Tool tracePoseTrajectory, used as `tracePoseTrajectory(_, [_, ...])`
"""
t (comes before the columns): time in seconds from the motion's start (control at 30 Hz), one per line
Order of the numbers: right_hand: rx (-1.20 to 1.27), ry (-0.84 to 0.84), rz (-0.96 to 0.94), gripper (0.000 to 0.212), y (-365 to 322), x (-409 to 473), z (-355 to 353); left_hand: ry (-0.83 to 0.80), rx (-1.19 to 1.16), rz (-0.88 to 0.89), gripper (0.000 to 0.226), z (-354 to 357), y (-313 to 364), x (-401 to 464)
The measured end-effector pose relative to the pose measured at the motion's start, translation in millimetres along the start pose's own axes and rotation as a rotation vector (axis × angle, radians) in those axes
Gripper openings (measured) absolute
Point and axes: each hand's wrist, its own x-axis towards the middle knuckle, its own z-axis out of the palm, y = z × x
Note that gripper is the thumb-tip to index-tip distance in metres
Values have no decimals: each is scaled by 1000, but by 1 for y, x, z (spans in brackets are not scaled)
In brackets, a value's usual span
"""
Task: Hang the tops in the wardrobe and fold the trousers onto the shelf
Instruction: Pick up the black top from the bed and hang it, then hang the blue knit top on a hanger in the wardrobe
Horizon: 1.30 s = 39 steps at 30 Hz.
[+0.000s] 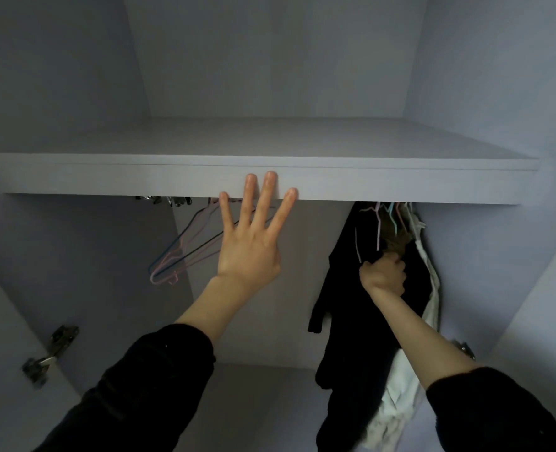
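I look up into a pale wardrobe. My left hand is raised with straight, spread fingers in front of the shelf's front edge; it holds nothing. My right hand is curled round dark cloth of a black top that hangs on a hanger at the right end under the shelf. A white garment hangs just right of the black top. The rail itself is hidden behind the shelf edge.
Several empty wire hangers, pink and dark, hang tilted at the left under the shelf. Door hinges show at the lower left and lower right. The shelf top carries nothing in view.
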Motion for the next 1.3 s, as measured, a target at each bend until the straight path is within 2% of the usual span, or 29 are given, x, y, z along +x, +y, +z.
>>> tracePoseTrajectory(0.13, [-375, 77, -443, 50, 11, -37, 4, 2, -136, -48, 83, 3, 1, -28])
tracePoseTrajectory(0.23, [-447, 32, -623, 45, 5, -66, 16, -107, -237, -176, 71, 13, 0, -81])
tracePoseTrajectory(0.4, [-472, -270, -840, 34, -6, -150, 54, -393, -365, -497, 59, -4, -13, -193])
tracePoseTrajectory(0.53, [-521, -561, -1055, 28, 7, -263, 100, -493, -299, -763, 62, -50, -34, -305])
tracePoseTrajectory(0.6, [-558, -716, -1142, 26, 14, -320, 119, -500, -251, -871, 54, -80, -46, -362])
tracePoseTrajectory(0.73, [-653, -1012, -1374, 27, 29, -464, 139, -480, -90, -1161, 42, -168, -57, -493])
tracePoseTrajectory(0.87, [-677, -1182, -1609, 29, 66, -604, 130, -406, -16, -1413, 45, -255, -30, -606])
tracePoseTrajectory(1.1, [-627, -1461, -1921, 30, 160, -821, 79, -223, 45, -1885, 40, -403, 67, -776])
tracePoseTrajectory(1.3, [-582, -1718, -2355, 33, 265, -985, -2, -52, 247, -2309, 39, -517, 192, -885])
